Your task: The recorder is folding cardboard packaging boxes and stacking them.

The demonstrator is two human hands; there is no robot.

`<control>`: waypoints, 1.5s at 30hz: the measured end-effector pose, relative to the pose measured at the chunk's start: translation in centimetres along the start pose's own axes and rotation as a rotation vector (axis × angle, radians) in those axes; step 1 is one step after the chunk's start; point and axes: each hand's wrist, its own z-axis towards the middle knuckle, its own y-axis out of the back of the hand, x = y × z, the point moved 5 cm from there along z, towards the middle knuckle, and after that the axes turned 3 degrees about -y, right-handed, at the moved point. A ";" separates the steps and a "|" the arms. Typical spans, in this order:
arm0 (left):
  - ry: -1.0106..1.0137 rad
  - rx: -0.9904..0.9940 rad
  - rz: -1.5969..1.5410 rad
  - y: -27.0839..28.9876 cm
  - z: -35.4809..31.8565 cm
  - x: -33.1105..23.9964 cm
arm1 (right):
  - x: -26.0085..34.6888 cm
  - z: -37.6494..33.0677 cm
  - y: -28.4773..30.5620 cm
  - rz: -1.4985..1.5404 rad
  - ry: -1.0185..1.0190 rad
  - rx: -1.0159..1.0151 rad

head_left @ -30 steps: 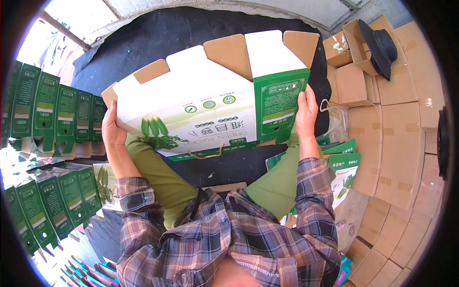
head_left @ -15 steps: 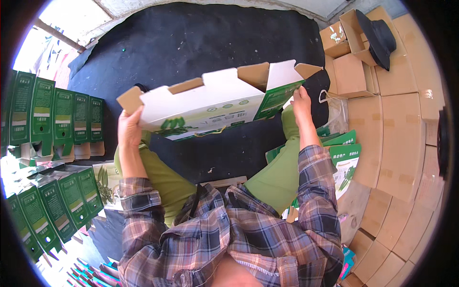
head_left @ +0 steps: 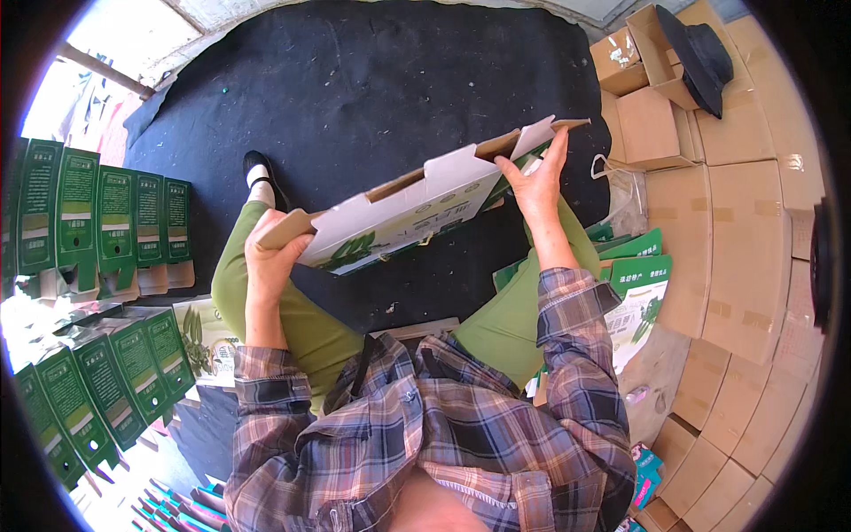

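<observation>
A white and green cardboard carton (head_left: 408, 217) with printed sides is held in the air over my knees, its flapped open edge facing away from me. The right end stands higher in the picture than the left. My left hand (head_left: 273, 259) pinches the brown end flap at the left corner between thumb and fingers. At the other end, my right hand (head_left: 537, 188) grips the carton, thumb on the near top edge and fingers up against the right end flap. Part of the carton's green end is hidden behind this hand.
Green cartons (head_left: 115, 213) stand in two rows at the left. Flat green and white cartons (head_left: 640, 301) lie by my right leg. Brown boxes (head_left: 740, 257) are stacked along the right, with a black hat (head_left: 696, 62) on one. Black sheeting (head_left: 399, 80) covers the floor.
The carton has tipped so its printed face looks narrower, and its opening has narrowed. My right hand has shifted up onto the end flap. My left shoe now shows.
</observation>
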 end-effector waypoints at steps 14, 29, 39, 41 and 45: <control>-0.134 -0.068 0.264 -1.2 -1.6 -2.1 | 0.2 -0.2 -0.3 0.053 -0.060 -0.007; -0.340 -0.066 0.436 -2.9 -2.3 -6.4 | -1.7 0.6 0.1 0.209 -0.249 0.046; 0.182 -0.581 -0.283 2.5 -0.4 0.8 | 2.5 -3.1 2.0 0.364 0.050 0.320; 0.200 -0.534 -0.278 2.0 0.3 1.9 | 2.4 -3.9 1.2 0.328 0.043 0.372; 0.079 -0.466 0.002 1.8 1.1 1.9 | 1.3 -4.2 0.3 0.271 -0.083 0.424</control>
